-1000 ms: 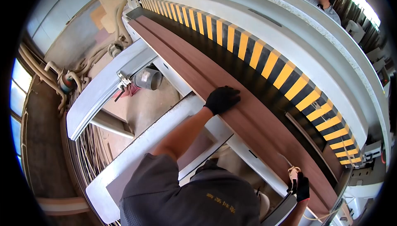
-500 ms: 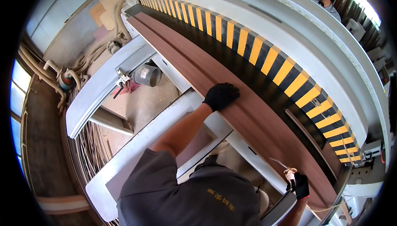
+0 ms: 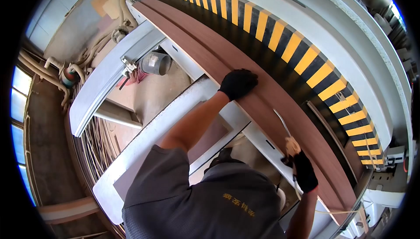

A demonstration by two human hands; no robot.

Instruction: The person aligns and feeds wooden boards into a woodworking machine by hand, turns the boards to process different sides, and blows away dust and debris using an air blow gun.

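Striped machine: the long machine [image 3: 276, 34], banded yellow and black, curves across my view; if a hand slipped past the board's inner edge, fingers could come near that striped side.
Reddish-brown board: the long board [image 3: 262, 103] lies along the machine's near edge, beside the dark bed; an uneven push near the middle could swing its ends, since I see only one hand steadying it. It looks smooth and matt, with a darker line, step or seam running lengthwise; whether it is one piece or two together, I cannot tell.
Narrow strip: a thin strip [image 3: 326, 125] lies on the dark bed, near the board; a sideways shove could knock it.
Black-gloved hands: the left hand [image 3: 238, 84] rests palm down on the board, fingers laid out rather than gripping; the right hand [image 3: 305, 172] is wrapped around a handled tool.
Handled tool: the tool [image 3: 292, 145] has a tan, blurred body and a thin, bent metal tube above the board; a careless dip could scratch the surface.
Pale hose: the thin hose [image 3: 337, 212] crosses near the board's close end; it could snag there.
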